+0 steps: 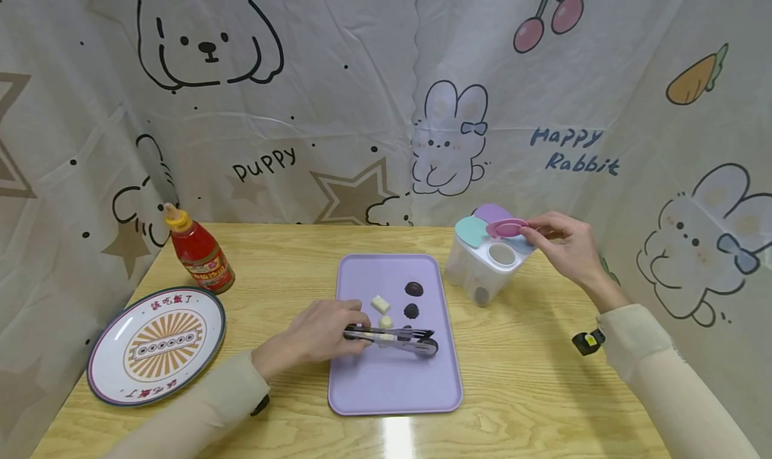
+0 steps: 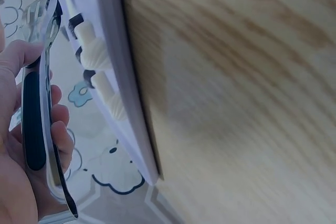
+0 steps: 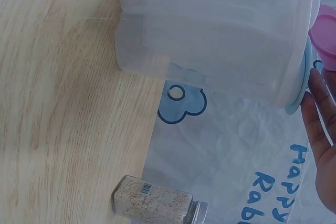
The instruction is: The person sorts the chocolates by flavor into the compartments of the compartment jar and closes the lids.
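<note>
My left hand [image 1: 328,328] holds metal tongs [image 2: 39,114] with dark handle grips, low over a lilac tray [image 1: 392,388]. The tongs' tips lie over a dark round chocolate [image 1: 428,347] on the tray's right side; whether they grip it I cannot tell. Farther back are two dark chocolates [image 1: 413,289] and white pieces [image 1: 380,303]. At the back right, my right hand [image 1: 561,244] pinches the pink lid [image 1: 506,228] of a clear divided storage container [image 1: 482,271], raised above its round opening [image 1: 502,253]. In the right wrist view, fingers touch the blue lid [image 3: 302,85].
A red sauce bottle [image 1: 204,258] with a yellow cap stands at the left rear. In front of it lies a large patterned plate [image 1: 108,358]. A jar of pale grains [image 3: 155,200] shows in the right wrist view. A printed curtain [image 1: 350,110] encloses the wooden table [image 1: 512,392].
</note>
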